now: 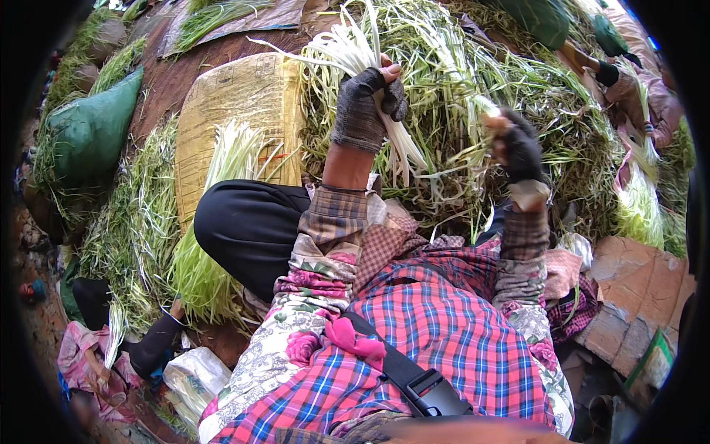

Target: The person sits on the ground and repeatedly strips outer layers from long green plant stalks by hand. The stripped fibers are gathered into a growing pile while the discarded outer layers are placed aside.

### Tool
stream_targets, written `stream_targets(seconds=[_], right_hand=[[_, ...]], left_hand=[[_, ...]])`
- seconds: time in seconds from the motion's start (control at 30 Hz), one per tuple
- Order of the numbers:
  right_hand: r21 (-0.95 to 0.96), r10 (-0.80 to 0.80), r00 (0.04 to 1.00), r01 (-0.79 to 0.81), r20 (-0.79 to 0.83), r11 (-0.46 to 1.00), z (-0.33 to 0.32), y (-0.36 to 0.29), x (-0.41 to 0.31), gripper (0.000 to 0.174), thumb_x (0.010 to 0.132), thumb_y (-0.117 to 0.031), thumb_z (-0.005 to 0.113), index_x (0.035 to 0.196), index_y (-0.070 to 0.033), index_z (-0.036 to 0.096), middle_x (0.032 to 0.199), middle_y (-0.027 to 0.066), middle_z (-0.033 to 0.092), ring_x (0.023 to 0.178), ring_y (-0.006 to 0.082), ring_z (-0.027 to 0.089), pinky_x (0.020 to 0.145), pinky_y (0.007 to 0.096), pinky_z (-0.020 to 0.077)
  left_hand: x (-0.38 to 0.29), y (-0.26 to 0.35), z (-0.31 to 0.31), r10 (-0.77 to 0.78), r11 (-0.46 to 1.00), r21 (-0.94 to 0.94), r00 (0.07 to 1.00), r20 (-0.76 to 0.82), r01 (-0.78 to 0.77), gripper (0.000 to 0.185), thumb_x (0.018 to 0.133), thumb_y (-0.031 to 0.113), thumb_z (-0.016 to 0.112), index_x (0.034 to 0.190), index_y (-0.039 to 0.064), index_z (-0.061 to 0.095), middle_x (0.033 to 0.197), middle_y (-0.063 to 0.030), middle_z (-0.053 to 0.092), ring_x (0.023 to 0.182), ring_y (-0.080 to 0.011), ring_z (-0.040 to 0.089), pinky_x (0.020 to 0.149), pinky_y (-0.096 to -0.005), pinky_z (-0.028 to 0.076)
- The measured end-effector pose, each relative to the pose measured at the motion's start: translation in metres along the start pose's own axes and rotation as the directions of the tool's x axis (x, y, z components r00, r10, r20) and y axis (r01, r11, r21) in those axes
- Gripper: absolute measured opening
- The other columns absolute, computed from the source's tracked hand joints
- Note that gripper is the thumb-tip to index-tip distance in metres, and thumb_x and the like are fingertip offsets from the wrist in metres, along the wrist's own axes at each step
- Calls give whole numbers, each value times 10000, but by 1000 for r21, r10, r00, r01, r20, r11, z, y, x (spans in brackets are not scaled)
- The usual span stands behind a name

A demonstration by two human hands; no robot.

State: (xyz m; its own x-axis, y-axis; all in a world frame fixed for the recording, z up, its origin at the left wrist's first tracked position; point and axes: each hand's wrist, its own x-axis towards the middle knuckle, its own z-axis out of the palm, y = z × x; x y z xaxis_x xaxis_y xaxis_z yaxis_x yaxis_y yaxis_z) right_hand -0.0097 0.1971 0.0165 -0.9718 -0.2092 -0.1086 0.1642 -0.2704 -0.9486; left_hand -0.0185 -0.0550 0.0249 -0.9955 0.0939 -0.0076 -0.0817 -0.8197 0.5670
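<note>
My left hand (370, 108), in a dark fingerless glove, is closed around a bunch of long white-stemmed leafy stalks (346, 50). Their pale ends fan out above the fist, and more white lengths hang below it. To the right, my right hand (516, 144) wears a similar glove and is blurred. Its fingers are curled, with a blurred pale stalk (483, 105) at their tips. Both hands are raised before a large heap of loose green and white leaves (455, 72). Beside my bent left knee lies a bundle of yellow-green stalks (199, 277), its white ends over a yellow woven sack (238, 94).
Another leafy heap (144, 205) lies at left, near a full green sack (94, 127). One person (100, 366) is at lower left with stalks; another person (638, 100) is at upper right beside a pale bundle (638, 205). Flattened cardboard (632, 294) lies at right.
</note>
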Motion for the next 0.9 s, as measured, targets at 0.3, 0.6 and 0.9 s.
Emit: stream_targets(seconds=[0.3,0.6,0.9], right_hand=[[-307,137,991,-132,-3,942,16,27,-27,138,833,-129,548,868,-3,593,730,63,626,531,93,540,491,216,427],[-198,72,938,-4,338,980,53,-20,-62,164,742,-32,634,901,-7,603,823,51,626,705,83,558,635,237,472],[-365,178,940,-63,290,929,55,16,-59,114,784,-4,584,898,-2,585,741,-17,539,678,44,479,607,191,405]], left_hand=[[0,-2,6,-52,994,90,997,-59,57,157,763,78,573,902,46,507,528,-16,419,384,-121,369,359,-270,322],[0,-10,1,-86,975,200,993,-80,100,160,763,79,564,908,40,510,549,-1,441,414,-108,396,377,-247,330],[7,-46,-11,-232,827,497,964,-126,264,222,670,85,679,857,-10,603,699,-59,609,556,-144,586,498,-243,462]])
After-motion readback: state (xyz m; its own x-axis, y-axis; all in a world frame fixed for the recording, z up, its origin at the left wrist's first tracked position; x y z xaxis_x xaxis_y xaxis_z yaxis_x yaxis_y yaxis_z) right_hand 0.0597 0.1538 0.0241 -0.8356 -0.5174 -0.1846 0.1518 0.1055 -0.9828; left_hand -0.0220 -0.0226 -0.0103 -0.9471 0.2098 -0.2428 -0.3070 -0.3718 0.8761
